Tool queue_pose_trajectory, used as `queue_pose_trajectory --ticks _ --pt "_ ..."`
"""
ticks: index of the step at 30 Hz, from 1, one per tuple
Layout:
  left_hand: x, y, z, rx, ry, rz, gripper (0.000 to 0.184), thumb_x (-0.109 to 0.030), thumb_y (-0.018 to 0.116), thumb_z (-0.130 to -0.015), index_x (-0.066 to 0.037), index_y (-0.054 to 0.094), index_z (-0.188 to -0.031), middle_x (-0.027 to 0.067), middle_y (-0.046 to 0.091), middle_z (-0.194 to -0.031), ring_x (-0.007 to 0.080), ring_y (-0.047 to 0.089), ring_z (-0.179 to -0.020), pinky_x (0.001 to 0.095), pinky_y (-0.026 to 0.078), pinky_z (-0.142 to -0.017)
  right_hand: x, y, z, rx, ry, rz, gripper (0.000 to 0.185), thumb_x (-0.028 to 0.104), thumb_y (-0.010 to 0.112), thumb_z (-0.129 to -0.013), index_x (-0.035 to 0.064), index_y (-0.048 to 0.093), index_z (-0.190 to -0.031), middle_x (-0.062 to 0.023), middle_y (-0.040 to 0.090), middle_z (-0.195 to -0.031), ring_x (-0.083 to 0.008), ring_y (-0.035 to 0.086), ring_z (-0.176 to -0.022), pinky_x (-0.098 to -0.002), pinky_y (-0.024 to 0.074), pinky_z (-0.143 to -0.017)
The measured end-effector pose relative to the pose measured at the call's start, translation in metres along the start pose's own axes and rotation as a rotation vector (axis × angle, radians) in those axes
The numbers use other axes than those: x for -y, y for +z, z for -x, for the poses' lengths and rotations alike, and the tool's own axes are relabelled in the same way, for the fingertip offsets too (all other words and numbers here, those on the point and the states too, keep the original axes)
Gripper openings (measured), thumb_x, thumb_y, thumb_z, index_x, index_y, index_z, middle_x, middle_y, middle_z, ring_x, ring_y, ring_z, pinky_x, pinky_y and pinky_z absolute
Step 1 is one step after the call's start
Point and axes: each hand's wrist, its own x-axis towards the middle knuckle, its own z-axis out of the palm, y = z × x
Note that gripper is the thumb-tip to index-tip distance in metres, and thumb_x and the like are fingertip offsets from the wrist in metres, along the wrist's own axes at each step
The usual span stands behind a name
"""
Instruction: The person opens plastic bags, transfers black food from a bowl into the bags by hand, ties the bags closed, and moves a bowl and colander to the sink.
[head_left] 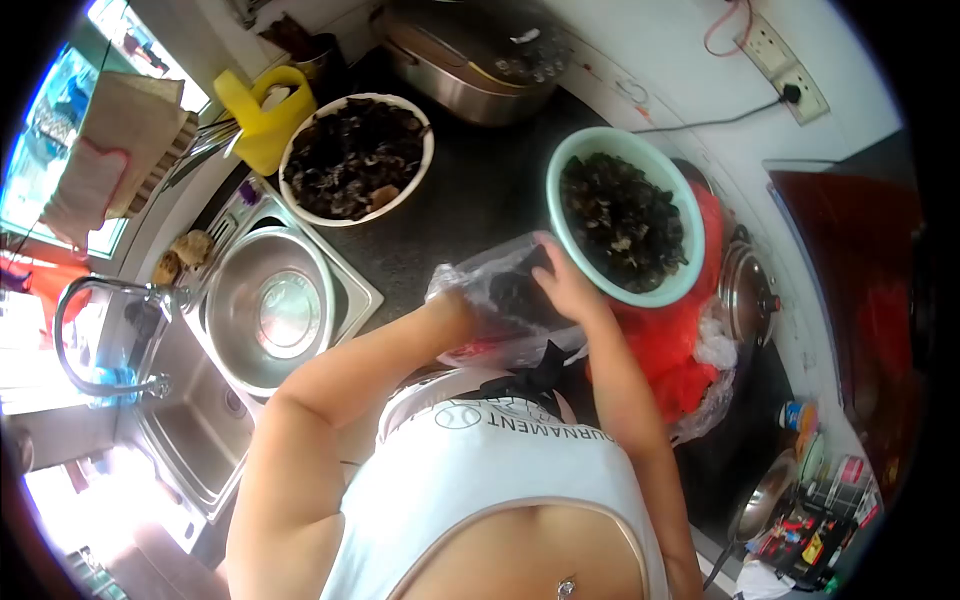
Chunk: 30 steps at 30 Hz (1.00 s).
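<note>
In front of my waist, a clear plastic bag [505, 290] is spread over the dark counter. My left hand [458, 312] is at the bag's left side with crumpled film about it; its fingers are hidden. At the bag's right edge, my right hand [568, 285] grips the film with thumb and fingers. Just beyond my right hand stands a pale green bowl [560, 215] of dark, wet, leafy-looking pieces that resemble black fungus. A white bowl [427, 160] of similar dark pieces sits farther off to the left.
A steel basin [228, 300] rests at the sink [205, 430] on the left, near the faucet [75, 290]. A yellow jug [262, 120] and a large metal pot [470, 95] stand behind. Red plastic bags [665, 350] and a lidded pot [745, 290] are on the right.
</note>
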Motion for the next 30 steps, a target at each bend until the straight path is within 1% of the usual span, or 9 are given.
queue_pose_trajectory --ticks 4,7,8,11,15,16,20,25,30 --pt "0.021 0.018 0.027 -0.081 0.036 -0.036 0.02 -0.023 0.057 -0.083 -0.01 0.072 -0.085 0.0136 0.069 -0.084 0.0322 0.067 -0.084 0.0483 0.044 -0.095 0.044 0.013 -0.023 -0.032 -0.061 0.032 0.046 0.016 0.064 -0.085 0.0032 0.05 -0.127 -0.0184 0.049 -0.133 -0.0367 0.048 -0.122 -0.0409 0.0393 -0.102" --pt "0.031 0.013 0.025 0.089 0.009 0.086 0.023 -0.028 0.06 -0.083 -0.01 0.072 -0.088 0.0148 0.07 -0.084 0.0338 0.068 -0.085 0.0489 0.046 -0.09 0.069 0.03 -0.035 0.387 0.201 -0.099 0.042 0.023 0.062 -0.086 0.0129 0.055 -0.126 -0.0127 0.051 -0.134 -0.0349 0.053 -0.118 -0.0375 0.0396 -0.102" --pt "0.031 0.005 0.02 0.35 -0.135 0.066 0.048 -0.036 0.053 -0.089 -0.021 0.052 -0.135 0.0092 0.061 -0.126 0.0254 0.057 -0.118 0.0369 0.039 -0.1 0.073 0.036 -0.036 0.49 0.212 0.106 0.044 0.025 0.063 -0.085 0.0153 0.055 -0.127 -0.0121 0.051 -0.135 -0.0344 0.052 -0.119 -0.0391 0.0382 -0.103" --pt "0.034 -0.044 0.072 0.348 -0.235 0.087 0.046 -0.044 0.048 -0.091 -0.022 0.058 -0.129 0.0054 0.064 -0.122 0.0263 0.06 -0.113 0.0374 0.044 -0.095 0.075 0.046 -0.037 0.637 0.214 0.712 0.059 0.032 0.069 -0.079 0.021 0.051 -0.134 -0.0107 0.05 -0.137 -0.0328 0.049 -0.123 -0.0405 0.0347 -0.106" --pt "0.067 -0.027 0.082 0.301 -0.144 0.233 0.031 -0.031 0.056 -0.089 -0.024 0.067 -0.116 0.0093 0.06 -0.123 0.0276 0.057 -0.115 0.0416 0.044 -0.093 0.071 0.041 -0.055 0.601 0.07 0.655 0.064 0.032 0.07 -0.077 0.0187 0.048 -0.137 -0.011 0.049 -0.138 -0.0332 0.046 -0.126 -0.0402 0.0357 -0.106" --pt "0.084 0.038 0.047 0.362 -0.171 0.08 0.031 -0.031 0.057 -0.088 -0.03 0.066 -0.118 0.0042 0.059 -0.127 0.0279 0.057 -0.115 0.0456 0.043 -0.094 0.088 0.041 -0.063 0.638 0.036 0.695 0.065 0.032 0.07 -0.077 0.0175 0.048 -0.137 -0.0114 0.049 -0.137 -0.0332 0.046 -0.126 -0.0396 0.0359 -0.106" --pt "0.087 0.011 0.069 0.149 -0.288 0.069 0.034 -0.03 0.061 -0.084 -0.029 0.065 -0.118 0.0058 0.059 -0.128 0.0276 0.055 -0.119 0.0481 0.041 -0.098 0.098 0.059 -0.099 0.803 0.014 0.179 0.074 0.039 0.071 -0.078 0.0175 0.041 -0.142 -0.0152 0.047 -0.14 -0.0342 0.05 -0.123 -0.0386 0.0396 -0.102" --pt "0.104 0.031 0.073 0.137 -0.236 0.171 0.039 -0.026 0.064 -0.081 -0.025 0.065 -0.12 0.009 0.061 -0.125 0.0304 0.054 -0.121 0.0479 0.039 -0.102 0.069 0.081 -0.152 0.477 -0.119 -0.09 0.066 0.03 0.066 -0.089 0.0113 0.035 -0.145 -0.0133 0.037 -0.147 -0.0248 0.037 -0.135 -0.0337 0.0341 -0.108" --pt "0.108 0.037 0.061 -0.024 -0.409 0.543 0.042 -0.025 0.068 -0.078 -0.021 0.064 -0.12 0.0108 0.063 -0.121 0.032 0.058 -0.115 0.044 0.043 -0.099 0.134 0.059 -0.133 0.527 -0.142 0.227 0.032 0.024 0.061 -0.084 0.0144 0.057 -0.115 -0.0107 0.068 -0.101 -0.0338 0.065 -0.092 -0.0409 0.0511 -0.077"
